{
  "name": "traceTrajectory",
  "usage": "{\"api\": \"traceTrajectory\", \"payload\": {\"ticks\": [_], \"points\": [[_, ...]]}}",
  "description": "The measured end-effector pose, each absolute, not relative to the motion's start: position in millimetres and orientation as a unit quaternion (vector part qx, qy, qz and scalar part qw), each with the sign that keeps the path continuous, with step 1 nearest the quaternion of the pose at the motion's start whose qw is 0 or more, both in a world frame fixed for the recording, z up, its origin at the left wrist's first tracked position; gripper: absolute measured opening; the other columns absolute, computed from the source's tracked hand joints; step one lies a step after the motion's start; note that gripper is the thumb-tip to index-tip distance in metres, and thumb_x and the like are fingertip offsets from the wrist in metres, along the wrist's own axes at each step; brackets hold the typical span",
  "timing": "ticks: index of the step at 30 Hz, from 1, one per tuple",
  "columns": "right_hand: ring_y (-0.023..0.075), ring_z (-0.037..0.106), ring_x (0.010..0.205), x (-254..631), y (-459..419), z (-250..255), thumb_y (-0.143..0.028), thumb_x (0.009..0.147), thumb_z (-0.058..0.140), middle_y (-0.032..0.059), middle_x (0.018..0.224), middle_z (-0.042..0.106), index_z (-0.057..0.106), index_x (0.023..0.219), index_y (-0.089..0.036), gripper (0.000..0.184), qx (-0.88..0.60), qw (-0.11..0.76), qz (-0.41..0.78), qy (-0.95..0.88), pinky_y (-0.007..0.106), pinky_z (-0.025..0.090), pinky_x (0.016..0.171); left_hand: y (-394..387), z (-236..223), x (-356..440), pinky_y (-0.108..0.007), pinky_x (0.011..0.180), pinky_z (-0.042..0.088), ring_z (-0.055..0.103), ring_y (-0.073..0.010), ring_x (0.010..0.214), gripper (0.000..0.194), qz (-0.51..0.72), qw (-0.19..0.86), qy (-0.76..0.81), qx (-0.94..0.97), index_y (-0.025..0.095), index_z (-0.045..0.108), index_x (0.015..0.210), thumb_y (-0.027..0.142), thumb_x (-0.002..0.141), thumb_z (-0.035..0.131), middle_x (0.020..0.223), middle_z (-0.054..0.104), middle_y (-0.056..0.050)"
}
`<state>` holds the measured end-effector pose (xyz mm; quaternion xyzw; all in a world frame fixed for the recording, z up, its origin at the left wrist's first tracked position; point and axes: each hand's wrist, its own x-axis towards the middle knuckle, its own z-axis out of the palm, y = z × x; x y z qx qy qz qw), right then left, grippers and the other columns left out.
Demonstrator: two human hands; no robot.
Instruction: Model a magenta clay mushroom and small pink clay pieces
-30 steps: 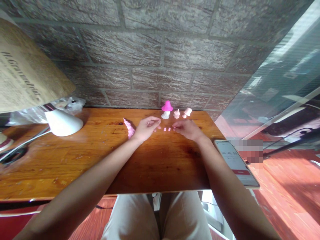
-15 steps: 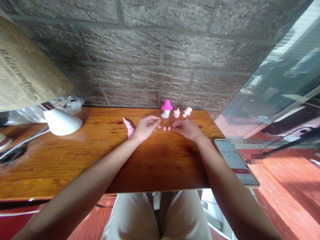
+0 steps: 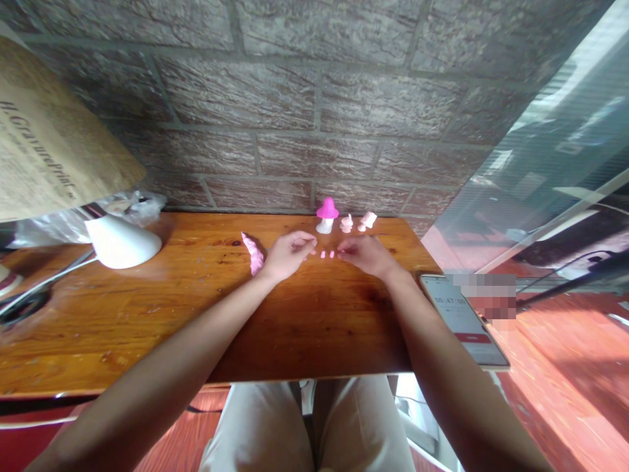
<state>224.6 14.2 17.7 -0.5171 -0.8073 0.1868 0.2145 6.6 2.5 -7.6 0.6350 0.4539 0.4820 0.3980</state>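
Observation:
My left hand (image 3: 291, 254) rests low over the table with thumb and fingers pinched together; anything between them is too small to make out. Opposite it, my right hand (image 3: 366, 254) is also closed in a pinch, its contents hidden. In the gap between the hands lie two small pink pieces (image 3: 327, 254), side by side on the wood. Behind them stands a toy mushroom (image 3: 327, 208) with a bright pink cap and white stem. A small pale pink figure (image 3: 346, 223) and another pale pink piece with a block-like top (image 3: 368, 220) stand to its right.
A crumpled pink strip (image 3: 253, 254) lies left of my left wrist. The wooden table (image 3: 171, 314) meets a brick wall (image 3: 285, 98). A lamp with a white base (image 3: 125, 241) stands left; a phone (image 3: 464, 321) lies at the right edge beside a glass panel (image 3: 531, 157).
Both hands stay almost in place, with only slight finger movement. The small pink pieces and the figures look unmoved; the view has shifted very slightly.

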Motion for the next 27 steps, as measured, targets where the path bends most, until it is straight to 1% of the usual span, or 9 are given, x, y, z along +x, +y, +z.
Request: {"api": "traceTrajectory", "payload": {"ticks": [4, 6, 10, 13, 19, 24, 27], "points": [[0.0157, 0.073, 0.083, 226, 16, 16, -0.007, 0.082, 0.066, 0.004, 0.093, 0.079, 0.077, 0.091, -0.017, 0.018, -0.491, 0.221, 0.205, -0.818, 0.025, 0.052, 0.079, 0, -10, 6, -0.031, 0.079, 0.05, 0.068, -0.0194, 0.081, 0.023, 0.453, 0.29, 0.472, 0.698, 0.018, 0.071, 0.092, 0.037, 0.082, 0.065, 0.092, 0.076, -0.008], [0.0153, 0.073, 0.082, 226, 17, 14, -0.006, 0.083, 0.065, 0.0038, 0.092, 0.079, 0.077, 0.089, -0.017, 0.017, -0.487, 0.226, 0.209, -0.817, 0.024, 0.052, 0.079, -3, -9, 7, -0.031, 0.08, 0.051, 0.068, -0.0195, 0.081, 0.021, 0.431, 0.267, 0.479, 0.716, 0.019, 0.072, 0.094, 0.036, 0.082, 0.067, 0.097, 0.077, -0.007], [0.015, 0.073, 0.08, 227, 19, 12, -0.008, 0.082, 0.067, 0.0039, 0.09, 0.079, 0.076, 0.086, -0.018, 0.014, -0.495, 0.242, 0.197, -0.811, 0.025, 0.053, 0.08, -6, -7, 13, -0.031, 0.074, 0.052, 0.067, -0.0189, 0.074, 0.027, 0.394, 0.263, 0.492, 0.73, 0.02, 0.071, 0.101, 0.033, 0.077, 0.072, 0.094, 0.077, -0.006], [0.0148, 0.072, 0.079, 227, 20, 12, -0.007, 0.081, 0.067, 0.0033, 0.088, 0.079, 0.076, 0.084, -0.019, 0.015, -0.5, 0.24, 0.188, -0.811, 0.025, 0.053, 0.079, -3, -9, 17, -0.031, 0.073, 0.052, 0.066, -0.0184, 0.072, 0.025, 0.395, 0.272, 0.481, 0.734, 0.02, 0.072, 0.099, 0.03, 0.076, 0.071, 0.098, 0.077, -0.007], [0.0151, 0.072, 0.079, 226, 17, 15, -0.007, 0.081, 0.068, 0.0033, 0.087, 0.079, 0.077, 0.082, -0.019, 0.015, -0.506, 0.234, 0.192, -0.808, 0.023, 0.052, 0.075, 7, -16, 19, -0.033, 0.078, 0.053, 0.069, -0.0205, 0.079, 0.019, 0.396, 0.281, 0.474, 0.735, 0.02, 0.073, 0.095, 0.027, 0.077, 0.07, 0.099, 0.078, -0.008], [0.0157, 0.072, 0.08, 226, 16, 18, -0.012, 0.082, 0.07, 0.0038, 0.088, 0.079, 0.078, 0.086, -0.018, 0.011, -0.501, 0.219, 0.2, -0.813, 0.024, 0.052, 0.077, 6, -15, 19, -0.035, 0.08, 0.054, 0.071, -0.0221, 0.082, 0.016, 0.405, 0.295, 0.473, 0.724, 0.021, 0.074, 0.091, 0.027, 0.078, 0.072, 0.095, 0.078, -0.008], [0.0166, 0.072, 0.08, 228, 17, 17, -0.009, 0.08, 0.069, 0.0038, 0.089, 0.079, 0.079, 0.089, -0.019, 0.016, -0.497, 0.215, 0.205, -0.815, 0.025, 0.052, 0.077, 8, -13, 17, -0.034, 0.082, 0.054, 0.072, -0.0216, 0.083, 0.013, 0.413, 0.28, 0.479, 0.722, 0.021, 0.074, 0.091, 0.025, 0.08, 0.07, 0.096, 0.078, -0.008]]}}
